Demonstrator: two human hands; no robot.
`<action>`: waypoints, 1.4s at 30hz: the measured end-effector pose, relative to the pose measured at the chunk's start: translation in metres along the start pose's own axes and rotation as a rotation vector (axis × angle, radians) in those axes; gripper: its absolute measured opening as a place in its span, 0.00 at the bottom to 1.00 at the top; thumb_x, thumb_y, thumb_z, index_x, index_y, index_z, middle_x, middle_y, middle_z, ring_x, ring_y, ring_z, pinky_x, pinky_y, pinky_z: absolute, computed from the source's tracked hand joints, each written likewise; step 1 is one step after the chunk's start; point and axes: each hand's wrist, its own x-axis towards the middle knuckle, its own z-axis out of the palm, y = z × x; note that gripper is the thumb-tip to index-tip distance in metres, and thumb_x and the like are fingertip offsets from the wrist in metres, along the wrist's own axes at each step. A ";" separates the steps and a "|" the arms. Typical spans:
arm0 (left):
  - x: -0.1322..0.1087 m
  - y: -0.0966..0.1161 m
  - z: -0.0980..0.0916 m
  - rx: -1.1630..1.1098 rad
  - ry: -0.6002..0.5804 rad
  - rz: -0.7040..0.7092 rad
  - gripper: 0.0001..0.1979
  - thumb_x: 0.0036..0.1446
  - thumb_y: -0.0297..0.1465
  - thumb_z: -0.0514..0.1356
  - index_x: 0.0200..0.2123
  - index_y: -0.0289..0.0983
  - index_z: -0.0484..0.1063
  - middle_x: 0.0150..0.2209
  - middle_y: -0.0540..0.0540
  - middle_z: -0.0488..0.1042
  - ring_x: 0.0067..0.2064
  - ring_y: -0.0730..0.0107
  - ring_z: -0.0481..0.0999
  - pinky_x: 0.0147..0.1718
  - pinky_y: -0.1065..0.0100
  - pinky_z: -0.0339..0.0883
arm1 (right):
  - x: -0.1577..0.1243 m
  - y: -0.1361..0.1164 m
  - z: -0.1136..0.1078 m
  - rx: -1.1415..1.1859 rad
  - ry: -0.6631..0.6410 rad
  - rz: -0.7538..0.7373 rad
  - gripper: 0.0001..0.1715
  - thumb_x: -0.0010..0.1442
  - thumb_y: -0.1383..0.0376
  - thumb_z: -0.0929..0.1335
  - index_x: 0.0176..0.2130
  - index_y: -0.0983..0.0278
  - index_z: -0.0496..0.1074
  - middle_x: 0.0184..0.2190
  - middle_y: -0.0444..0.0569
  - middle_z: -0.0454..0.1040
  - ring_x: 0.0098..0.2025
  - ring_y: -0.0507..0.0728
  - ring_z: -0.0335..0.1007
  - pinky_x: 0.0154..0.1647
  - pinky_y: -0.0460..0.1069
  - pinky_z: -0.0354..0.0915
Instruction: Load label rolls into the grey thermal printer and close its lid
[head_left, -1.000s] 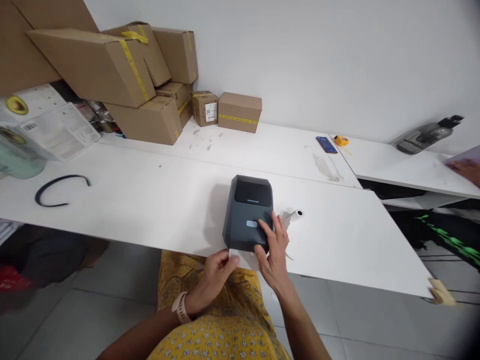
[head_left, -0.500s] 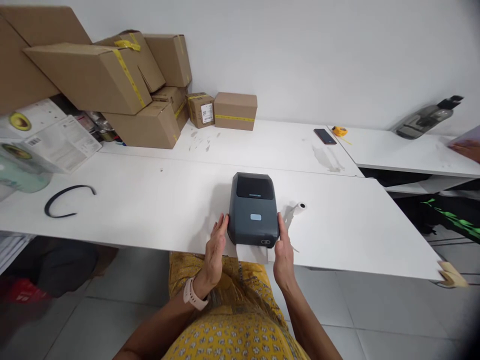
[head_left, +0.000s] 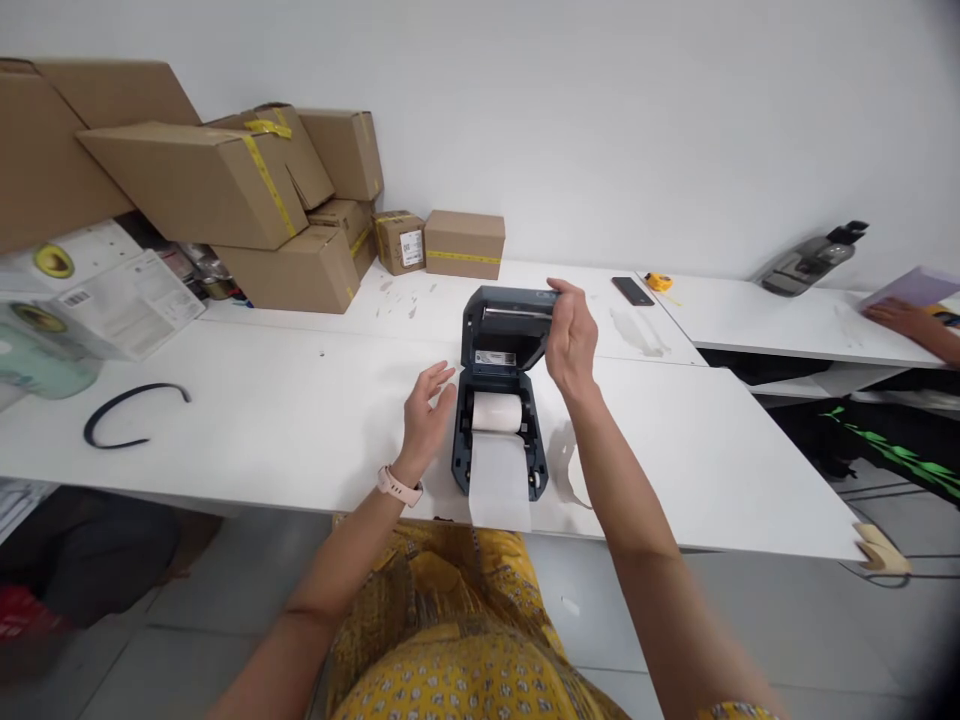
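Note:
A dark grey label printer (head_left: pixel 459 465) stands at the front of the white table with its lid (head_left: pixel 504 330) raised. Inside it lies a white label roll (head_left: pixel 496 412), its paper strip (head_left: pixel 499 490) running out over the table's front edge. My right hand (head_left: pixel 571 340) grips the lid's upper right corner, fingers bent over it. To the left of the printer my left hand (head_left: pixel 429 415) hovers with fingers apart, close to its side and holding nothing. Behind my right forearm a curl of white paper (head_left: pixel 577 478) shows in part.
Cardboard boxes (head_left: pixel 187 185) are piled at the back left. A black headband (head_left: pixel 94 425) lies on the left. Farther right are a phone (head_left: pixel 633 291), a yellow tape measure (head_left: pixel 658 282) and a bottle (head_left: pixel 810 262). Another person's hand (head_left: pixel 900 315) touches a purple item (head_left: pixel 911 285).
The printer's lid has gone from closed to open, with my right hand now on it. My left hand has come off the printer's side and moved up slightly.

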 end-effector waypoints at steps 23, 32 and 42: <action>0.008 -0.022 0.026 0.478 -0.041 -0.127 0.24 0.60 0.38 0.64 0.58 0.40 0.65 0.48 0.42 0.80 0.45 0.60 0.80 0.48 0.59 0.71 | -0.064 0.042 0.006 -0.236 -0.734 -0.169 0.31 0.57 0.49 0.73 0.56 0.59 0.75 0.51 0.54 0.81 0.50 0.68 0.78 0.49 0.59 0.72; 0.008 -0.029 0.030 0.427 -0.028 -0.127 0.26 0.60 0.33 0.64 0.60 0.42 0.64 0.45 0.46 0.80 0.45 0.61 0.80 0.47 0.61 0.71 | -0.058 0.052 0.029 -0.501 -1.096 -0.130 0.46 0.50 0.48 0.76 0.62 0.64 0.70 0.51 0.61 0.80 0.56 0.75 0.72 0.62 0.67 0.55; 0.008 -0.031 0.029 0.396 -0.006 -0.082 0.26 0.59 0.35 0.63 0.60 0.42 0.62 0.42 0.46 0.80 0.41 0.59 0.81 0.44 0.60 0.71 | -0.044 0.044 0.012 -0.313 -1.156 -0.177 0.40 0.48 0.53 0.77 0.58 0.62 0.72 0.56 0.55 0.77 0.57 0.70 0.72 0.61 0.63 0.62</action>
